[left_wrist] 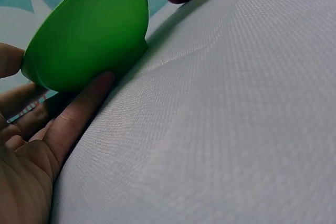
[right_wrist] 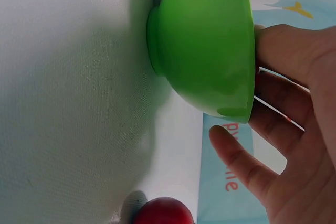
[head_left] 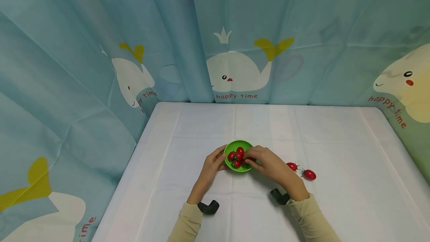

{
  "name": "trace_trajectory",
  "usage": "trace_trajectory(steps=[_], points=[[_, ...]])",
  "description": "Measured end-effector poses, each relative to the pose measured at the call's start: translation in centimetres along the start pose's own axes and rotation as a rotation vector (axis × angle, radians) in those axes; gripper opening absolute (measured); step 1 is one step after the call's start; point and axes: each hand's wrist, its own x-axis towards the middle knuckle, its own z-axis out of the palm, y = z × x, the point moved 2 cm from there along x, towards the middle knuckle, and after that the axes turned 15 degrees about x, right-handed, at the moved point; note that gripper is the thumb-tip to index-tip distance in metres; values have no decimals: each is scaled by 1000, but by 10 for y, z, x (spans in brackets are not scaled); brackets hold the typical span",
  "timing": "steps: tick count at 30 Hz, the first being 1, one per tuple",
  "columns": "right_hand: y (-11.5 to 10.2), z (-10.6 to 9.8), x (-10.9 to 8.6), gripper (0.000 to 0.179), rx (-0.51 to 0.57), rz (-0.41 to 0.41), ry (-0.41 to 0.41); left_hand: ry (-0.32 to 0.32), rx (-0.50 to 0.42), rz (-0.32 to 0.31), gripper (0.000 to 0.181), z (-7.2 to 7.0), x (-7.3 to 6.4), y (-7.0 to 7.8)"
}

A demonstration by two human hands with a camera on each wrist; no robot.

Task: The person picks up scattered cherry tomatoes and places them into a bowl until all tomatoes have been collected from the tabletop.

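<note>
A small green bowl [head_left: 236, 143] stands on the table with several red cherry tomatoes [head_left: 240, 151] inside, some showing green stems. Around its left side my left hand [head_left: 211, 164] holds it; in the left wrist view one fingertip is at the rim and another finger [left_wrist: 79, 116] lies low along the wall near the base. From the right, my right hand [head_left: 267, 162] reaches over the rim, its fingertips at a cherry tomato that they partly hide. In the right wrist view the bowl [right_wrist: 210, 45] hides those fingertips, and a little red shows at its edge.
Two more cherry tomatoes, one near [head_left: 292, 166] and one farther right [head_left: 309, 174], lie on the white tablecloth [head_left: 336, 141] beside my right forearm. Black devices [head_left: 209, 207] sit at both wrists. A blue curtain [head_left: 174, 40] with whale prints borders the table at the back and sides.
</note>
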Motion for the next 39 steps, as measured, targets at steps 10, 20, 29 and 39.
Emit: trace_trajectory(steps=[10,20,29,39], points=[[0,0,-1,17,27,45,-12,-6,-8,2,50,1,-1,1],[-3,-7,-2,14,47,26,52,-11,-16,4,50,1,-1,1],[2,-21,-8,22,99,51,114,-7,-11,2,49,0,-1,2],[14,-38,-18,24,43,118,149,2,1,7,49,1,-1,2]])
